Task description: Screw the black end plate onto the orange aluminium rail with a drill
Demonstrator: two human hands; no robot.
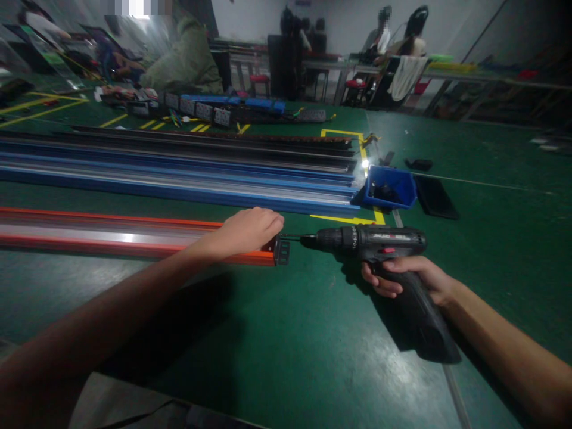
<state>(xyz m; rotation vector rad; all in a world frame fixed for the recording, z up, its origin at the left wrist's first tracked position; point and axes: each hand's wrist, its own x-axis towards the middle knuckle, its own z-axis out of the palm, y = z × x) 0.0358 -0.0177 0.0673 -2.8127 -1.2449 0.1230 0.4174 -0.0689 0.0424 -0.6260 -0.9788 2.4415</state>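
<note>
An orange metal channel (147, 231) lies across the green table from the left edge, with a black slotted end bracket (283, 252) at its right end. My left hand (250, 229) is closed over that end of the channel, fingers wrapped over its top. My right hand (406, 277) grips the handle of a black cordless drill (388, 239), which points left. The thin bit of the drill reaches the bracket by my left fingertips; the exact contact point is too small to tell.
Blue channels (179, 182) and dark rails (223, 143) lie behind. A blue bin (393, 186) with black parts stands at their right end, beside a black flat object (435, 196). Wired battery-like packs (201, 110) lie farther back. Several people sit in the background.
</note>
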